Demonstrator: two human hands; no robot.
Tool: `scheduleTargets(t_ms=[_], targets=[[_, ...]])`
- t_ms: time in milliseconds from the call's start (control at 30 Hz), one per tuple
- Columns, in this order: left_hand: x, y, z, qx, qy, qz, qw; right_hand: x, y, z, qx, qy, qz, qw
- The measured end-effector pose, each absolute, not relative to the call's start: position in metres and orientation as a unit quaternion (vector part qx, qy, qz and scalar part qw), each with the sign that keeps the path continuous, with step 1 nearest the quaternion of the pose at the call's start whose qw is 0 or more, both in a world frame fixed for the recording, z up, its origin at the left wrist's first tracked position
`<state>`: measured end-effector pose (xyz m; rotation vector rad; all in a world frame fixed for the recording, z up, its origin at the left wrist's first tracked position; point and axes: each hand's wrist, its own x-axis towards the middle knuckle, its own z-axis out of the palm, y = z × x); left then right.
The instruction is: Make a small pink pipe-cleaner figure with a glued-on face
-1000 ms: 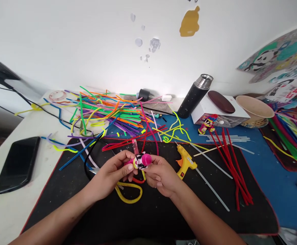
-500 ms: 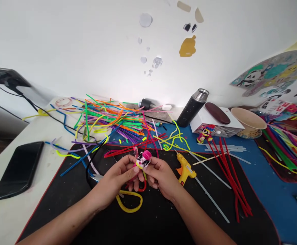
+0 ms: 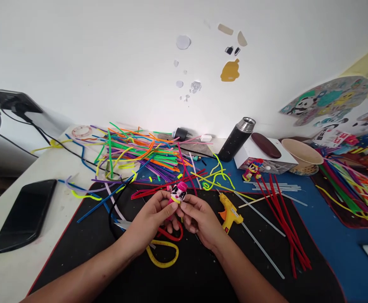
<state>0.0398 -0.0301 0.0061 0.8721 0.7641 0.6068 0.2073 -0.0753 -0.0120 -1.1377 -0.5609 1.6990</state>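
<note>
Between my hands, above the black mat [image 3: 209, 261], is a small pipe-cleaner figure [image 3: 178, 192] with a pink top, a black-and-white face and a yellow band. My left hand [image 3: 158, 212] grips it from the left, thumb at the yellow band. From the other side my right hand [image 3: 199, 214] pinches its lower edge with thumb and fingers. The figure's lower part is mostly hidden by my fingers. Below the hands lie scissors with yellow and red handles [image 3: 163, 264]; their blade shows left of my left wrist.
A yellow glue gun [image 3: 230, 212] lies right of my hands, near clear glue sticks [image 3: 262, 250] and red pipe cleaners [image 3: 288, 227]. Behind are a heap of coloured pipe cleaners [image 3: 140, 153], a black thermos [image 3: 236, 141] and another small figure [image 3: 252, 170]. A phone [image 3: 24, 214] lies left.
The figure has turned more upright in my hands, showing its face and yellow band more plainly. My head view has shifted slightly, so the surroundings sit a little lower.
</note>
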Motion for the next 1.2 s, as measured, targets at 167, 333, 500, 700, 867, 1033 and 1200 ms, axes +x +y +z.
scheduleTargets(t_ms=[167, 333, 500, 700, 867, 1033, 1200], targets=[[0.0392, -0.0283, 0.0040, 0.420, 0.347, 0.273, 0.793, 0.2041, -0.0768, -0.0127, -0.456, -0.221, 0.709, 0.491], [0.0416, -0.0286, 0.0039, 0.419, 0.344, 0.271, 0.795, 0.2030, -0.0768, -0.0154, -0.445, -0.207, 0.710, 0.505], [0.0405, -0.0307, 0.0045, 0.421, 0.334, 0.273, 0.798, 0.2047, -0.0765, -0.0155, -0.435, -0.206, 0.714, 0.508], [0.0391, -0.0289, 0.0067, 0.423, 0.346, 0.267, 0.794, 0.2051, -0.0774, -0.0169, -0.450, -0.229, 0.708, 0.495], [0.0418, -0.0292, 0.0081, 0.396, 0.362, 0.277, 0.797, 0.2036, -0.0774, -0.0182, -0.468, -0.255, 0.692, 0.486], [0.0421, -0.0295, 0.0065, 0.331, 0.382, 0.289, 0.813, 0.2023, -0.0767, -0.0150, -0.468, -0.307, 0.666, 0.493], [0.0377, -0.0266, 0.0046, 0.281, 0.376, 0.268, 0.842, 0.2021, -0.0765, -0.0117, -0.502, -0.384, 0.617, 0.470]])
